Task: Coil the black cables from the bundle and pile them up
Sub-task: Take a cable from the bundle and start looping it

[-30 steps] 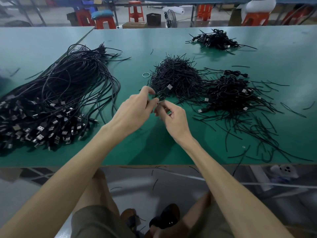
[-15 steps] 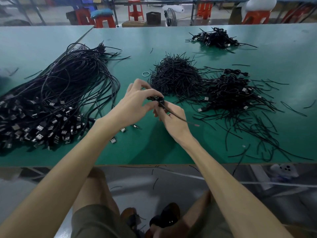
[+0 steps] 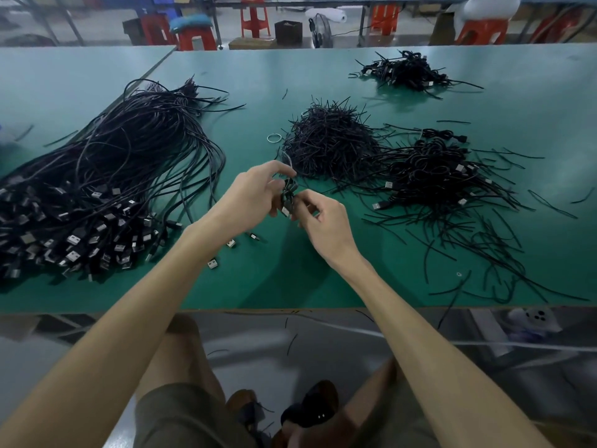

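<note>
A small coiled black cable [image 3: 288,196] is held just above the green table [image 3: 290,282], near its front edge, with a silver USB plug showing at the coil's lower end. The left hand [image 3: 255,193] grips the coil from the left with curled fingers and thumb. The right hand [image 3: 323,221] pinches it from the right, fingers bent around the plug end.

To the left lies the big bundle of loose cables [image 3: 97,189], its USB plugs fanned toward the table edge. Just beyond the hands sits a heap of short black ties [image 3: 329,143], with a rubber band [image 3: 274,137] beside it. To the right is the pile of coiled cables [image 3: 436,176], and scattered ties [image 3: 484,250] lie nearer the edge. A second, smaller pile [image 3: 407,72] sits far back on the table.
</note>
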